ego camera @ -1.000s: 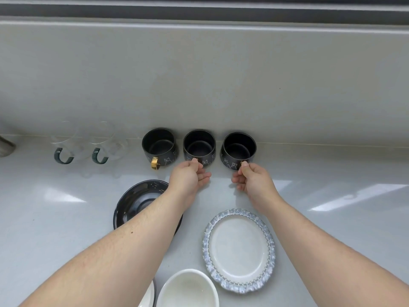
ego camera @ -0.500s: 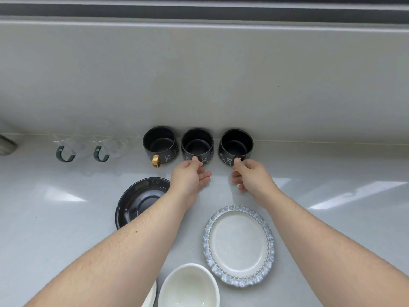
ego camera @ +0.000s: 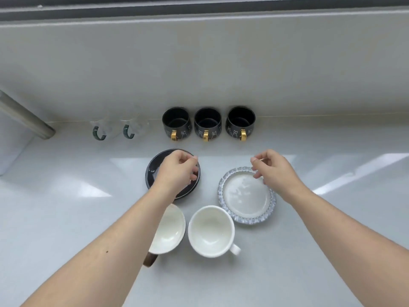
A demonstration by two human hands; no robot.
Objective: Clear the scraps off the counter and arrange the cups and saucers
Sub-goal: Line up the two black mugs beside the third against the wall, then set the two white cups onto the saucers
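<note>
Three black cups with gold handles stand in a row against the back wall: left (ego camera: 176, 122), middle (ego camera: 207, 123), right (ego camera: 240, 122), handles facing me. My left hand (ego camera: 177, 171) hovers empty, fingers loosely curled, over a black saucer (ego camera: 152, 167). My right hand (ego camera: 273, 171) hovers empty over the far rim of a white saucer with a blue-grey frilled edge (ego camera: 245, 196). A white cup (ego camera: 211, 231) and a white bowl-like cup with a dark handle (ego camera: 170, 231) sit nearer me.
Two clear glass cups with green handles, one (ego camera: 100, 129) and the other (ego camera: 130, 128), stand left of the black cups. A metal pipe (ego camera: 24, 117) slants down at the far left. The grey counter (ego camera: 332, 218) extends right.
Both hands let go of the middle and right black cups and drew back toward me over the saucers. All three gold handles now face front.
</note>
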